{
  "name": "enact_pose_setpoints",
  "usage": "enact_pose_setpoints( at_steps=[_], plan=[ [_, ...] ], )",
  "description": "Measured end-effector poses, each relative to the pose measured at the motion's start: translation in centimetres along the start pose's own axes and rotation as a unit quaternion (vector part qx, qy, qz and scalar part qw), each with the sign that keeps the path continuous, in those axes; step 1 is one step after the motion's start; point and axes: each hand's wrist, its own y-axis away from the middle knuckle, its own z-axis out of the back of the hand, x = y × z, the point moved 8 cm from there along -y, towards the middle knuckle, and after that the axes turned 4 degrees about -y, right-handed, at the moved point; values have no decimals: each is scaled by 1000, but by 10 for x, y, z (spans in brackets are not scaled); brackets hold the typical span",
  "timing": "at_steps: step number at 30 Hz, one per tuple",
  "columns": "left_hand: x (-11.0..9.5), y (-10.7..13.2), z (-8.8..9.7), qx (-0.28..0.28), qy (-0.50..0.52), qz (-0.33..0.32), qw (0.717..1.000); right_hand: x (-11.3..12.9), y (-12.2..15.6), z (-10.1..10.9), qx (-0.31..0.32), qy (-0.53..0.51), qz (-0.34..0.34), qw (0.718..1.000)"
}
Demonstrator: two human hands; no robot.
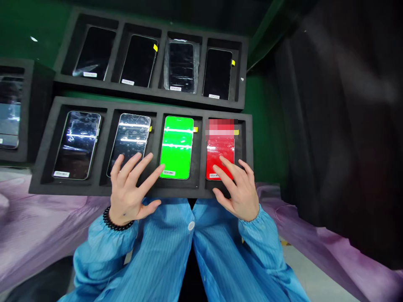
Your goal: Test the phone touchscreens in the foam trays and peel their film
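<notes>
A blue striped smock (151,251) fills the foreground. The left hand (126,188), fingers spread, lies over the lower edge of a dark phone (129,138), one fingertip at a green phone (176,147). The right hand (239,191), fingers spread, rests on a red phone (220,157). Each phone sits in its own slot of a black foam tray (94,188), below an upper tray (147,82).
</notes>
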Motion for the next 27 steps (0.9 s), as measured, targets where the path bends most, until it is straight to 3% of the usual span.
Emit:
enact_pose_setpoints(
  at_steps=[3,9,14,19,23,27],
  plan=[
    [2,1,2,-15,8,13,1000,0,0,1,-2,-2,3,1000],
    [-1,-1,-1,12,14,-4,1000,0,1,-2,13,3,6,1000],
    [1,1,3,-18,21,12,1000,-1,2,1,-15,-26,6,1000],
    [-1,1,-4,26,-10,-6,1000,0,1,-3,15,-5,-2,1000],
    [1,2,0,7,-1,14,1000,-1,2,0,-9,-12,-6,1000],
    [2,3,-2,28,-6,26,999,-1,1,2,-16,-6,-6,1000]
  ],
)
